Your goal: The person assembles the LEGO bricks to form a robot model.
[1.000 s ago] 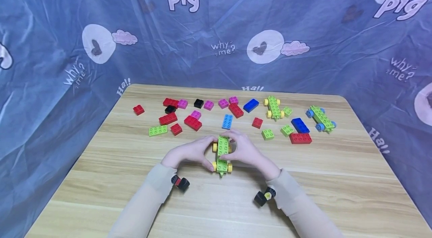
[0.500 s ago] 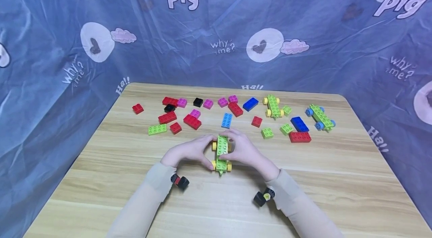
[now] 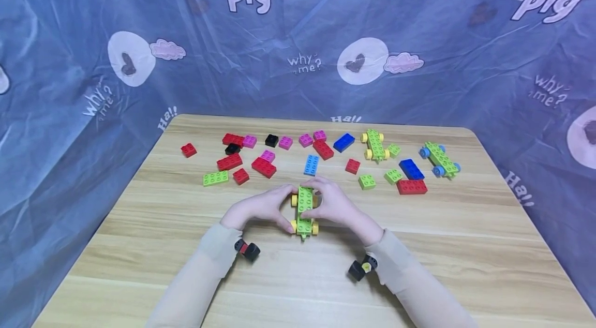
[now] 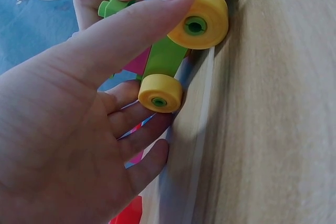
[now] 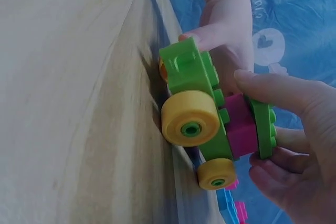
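A green toy car base with yellow wheels stands on the table between both hands in the head view. My left hand steadies it from the left, thumb at the near wheel and fingers reaching the far wheel. On top of the base, pink bricks show in the right wrist view. Over them lies a green studded brick, flat and long. My right hand pinches this brick from the right, thumb at the near end and fingers at the far end.
Loose red, pink, black, blue and green bricks lie behind the hands, among them a light blue brick and a red brick. Two more car bases, a yellow-wheeled car base and a blue-wheeled car base, stand at the back right.
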A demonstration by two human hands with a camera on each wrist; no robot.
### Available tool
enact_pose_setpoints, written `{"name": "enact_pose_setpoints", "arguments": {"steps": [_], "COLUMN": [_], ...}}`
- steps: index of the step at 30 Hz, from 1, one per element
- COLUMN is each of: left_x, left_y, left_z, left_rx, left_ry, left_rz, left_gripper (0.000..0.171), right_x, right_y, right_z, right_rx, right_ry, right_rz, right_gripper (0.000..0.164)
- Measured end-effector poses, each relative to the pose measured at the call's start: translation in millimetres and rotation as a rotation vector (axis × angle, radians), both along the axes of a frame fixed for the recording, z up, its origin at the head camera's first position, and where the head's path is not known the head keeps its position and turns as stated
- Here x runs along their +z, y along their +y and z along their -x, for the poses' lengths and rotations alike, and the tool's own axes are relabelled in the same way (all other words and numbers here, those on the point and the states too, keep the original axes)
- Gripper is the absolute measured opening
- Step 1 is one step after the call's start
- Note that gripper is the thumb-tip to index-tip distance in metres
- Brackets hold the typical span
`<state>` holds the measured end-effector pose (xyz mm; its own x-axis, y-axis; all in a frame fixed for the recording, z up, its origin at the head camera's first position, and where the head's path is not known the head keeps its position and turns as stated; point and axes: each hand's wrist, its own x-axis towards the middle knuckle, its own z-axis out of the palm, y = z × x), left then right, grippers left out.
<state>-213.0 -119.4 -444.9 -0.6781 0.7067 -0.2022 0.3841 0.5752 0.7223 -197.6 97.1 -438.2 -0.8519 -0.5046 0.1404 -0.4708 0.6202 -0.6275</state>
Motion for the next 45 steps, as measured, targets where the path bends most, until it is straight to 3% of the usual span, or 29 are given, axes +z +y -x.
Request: {"name": "enact_pose_setpoints", "arguments": {"steps": [25, 45], "left_x": [0.9, -2.8], "left_y": [0.5, 0.3], "left_z": [1.1, -0.7], "left_rx": [0.003, 0.029], "left_ry": [0.012, -0.002], "left_rz": [-0.007, 0.01], "left_gripper": [0.091, 0.095], "right_x": [10.3, 9.5], "right_y": [-4.3, -5.5], "right_z": [-2.6, -3.6], "right_rx": [-0.04, -0.045], "right_ry": [-0.063, -0.097], "right_rz": [-0.044, -0.054], "right_gripper": [0.072, 0.073]}}
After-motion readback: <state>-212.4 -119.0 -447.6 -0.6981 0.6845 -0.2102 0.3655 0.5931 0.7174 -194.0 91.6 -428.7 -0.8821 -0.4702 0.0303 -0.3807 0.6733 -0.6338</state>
